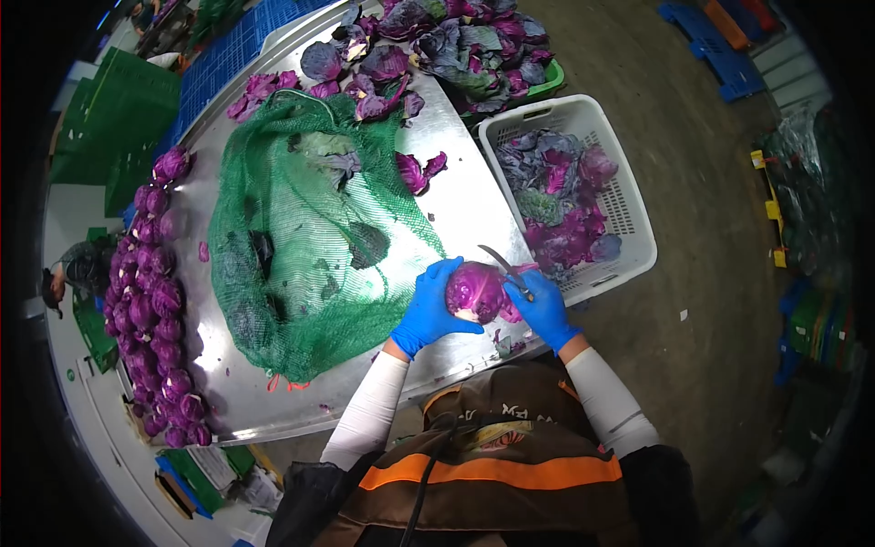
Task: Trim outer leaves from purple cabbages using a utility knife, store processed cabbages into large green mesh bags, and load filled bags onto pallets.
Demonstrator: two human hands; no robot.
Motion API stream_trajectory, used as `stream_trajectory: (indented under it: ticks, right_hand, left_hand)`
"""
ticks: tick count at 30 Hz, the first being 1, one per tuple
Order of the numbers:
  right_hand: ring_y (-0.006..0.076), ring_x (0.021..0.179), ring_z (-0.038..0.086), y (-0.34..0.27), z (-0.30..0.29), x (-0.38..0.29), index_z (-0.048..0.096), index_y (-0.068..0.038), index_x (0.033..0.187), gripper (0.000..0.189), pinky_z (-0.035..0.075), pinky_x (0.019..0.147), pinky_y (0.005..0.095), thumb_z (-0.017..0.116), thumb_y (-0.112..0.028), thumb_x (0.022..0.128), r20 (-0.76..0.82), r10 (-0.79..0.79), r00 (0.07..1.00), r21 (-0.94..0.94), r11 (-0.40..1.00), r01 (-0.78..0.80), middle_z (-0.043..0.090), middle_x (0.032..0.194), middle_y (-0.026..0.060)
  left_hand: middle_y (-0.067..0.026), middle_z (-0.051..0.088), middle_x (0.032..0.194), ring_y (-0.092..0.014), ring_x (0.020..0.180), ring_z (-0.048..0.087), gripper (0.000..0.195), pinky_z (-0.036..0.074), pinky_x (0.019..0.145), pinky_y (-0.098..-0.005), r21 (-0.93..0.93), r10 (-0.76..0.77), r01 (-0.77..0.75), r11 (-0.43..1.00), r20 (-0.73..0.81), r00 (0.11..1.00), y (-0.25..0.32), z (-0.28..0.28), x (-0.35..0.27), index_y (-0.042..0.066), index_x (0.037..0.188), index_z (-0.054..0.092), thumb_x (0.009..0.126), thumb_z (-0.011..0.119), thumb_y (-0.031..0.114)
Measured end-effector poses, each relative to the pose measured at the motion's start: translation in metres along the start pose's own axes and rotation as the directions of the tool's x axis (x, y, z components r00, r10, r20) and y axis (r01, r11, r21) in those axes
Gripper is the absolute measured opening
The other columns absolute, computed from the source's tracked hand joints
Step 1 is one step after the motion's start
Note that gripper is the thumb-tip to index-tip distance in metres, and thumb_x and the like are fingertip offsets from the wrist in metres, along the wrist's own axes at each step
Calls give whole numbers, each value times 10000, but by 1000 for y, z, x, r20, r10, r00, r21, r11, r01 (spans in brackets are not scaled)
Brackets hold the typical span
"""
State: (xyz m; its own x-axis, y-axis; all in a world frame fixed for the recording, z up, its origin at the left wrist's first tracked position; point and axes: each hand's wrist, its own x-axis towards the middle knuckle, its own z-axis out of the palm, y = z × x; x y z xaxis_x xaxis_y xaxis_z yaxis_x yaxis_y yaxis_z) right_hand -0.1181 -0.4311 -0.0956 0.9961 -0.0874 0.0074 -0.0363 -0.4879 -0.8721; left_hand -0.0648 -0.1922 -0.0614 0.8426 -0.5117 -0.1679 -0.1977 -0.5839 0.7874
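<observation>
A red cabbage head (473, 292) rests in my blue-gloved left hand (434, 308), fingers around its left side. In my right hand (543, 308), also gloved, is a knife with a curved blade (497, 257), its tip pointing up and left above the cabbage. Purple leaves lie between the cabbage and my right hand, which partly hides them. Just left of my hands a green mesh bag (307, 321) spreads over the metal table (472, 212), with some dark leaves and round shapes within its outline. A loose purple leaf (412, 174) lies beyond it.
Red cabbage heads (143, 308) are piled along the table's left edge. A white plastic basket (646, 239) of leaves stands against the right edge. More leaves (465, 55) heap at the far end, over a green container (551, 79). Another person (78, 269) is at far left.
</observation>
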Motion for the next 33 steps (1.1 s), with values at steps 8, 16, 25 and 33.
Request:
stream_trajectory:
  ticks: [8, 16, 25, 33]
  right_hand:
    - [274, 774, 670, 82, -19, 27, 699, -13, 965, 246, 520, 713, 373, 722, -243, 882, -64, 416, 907, 156, 902, -402, 697, 883, 146]
    - [188, 911, 631, 4, 8, 5, 625, -36, 1183, 454, 505, 782, 332, 739, -358, 885, 141, 346, 928, 302, 877, -373, 654, 966, 88]
    - [212, 1029, 633, -17, 26, 6, 628, -12, 1204, 409, 499, 925, 345, 748, -196, 860, 61, 124, 990, 329, 934, -137, 627, 1101, 86]
    - [219, 933, 660, -6, 22, 16, 675, -41, 1069, 206, 519, 831, 325, 688, -156, 898, 110, 225, 968, 226, 943, -244, 677, 1024, 103]
  left_hand:
    - [-173, 470, 1398, -296, 1280, 505, 1181, 422, 1095, -401, -487, -185, 191, 852, 62, 981, -26, -2, -18, 41, 1469, 318, 533, 982, 322]
    - [-242, 487, 1371, -300, 1226, 545, 1164, 470, 1035, -396, -305, -377, 351, 885, -29, 926, -5, 5, 9, -73, 1442, 311, 607, 928, 454]
    - [-262, 548, 1293, -354, 1191, 577, 1077, 490, 997, -445, -657, -682, 702, 275, 381, 624, 33, 6, -8, -68, 1385, 396, 643, 881, 544]
    - [-280, 415, 1422, -470, 1308, 423, 1248, 370, 1104, -486, -69, 59, -57, 996, 37, 998, 6, 4, 2, -10, 1439, 354, 479, 935, 533]
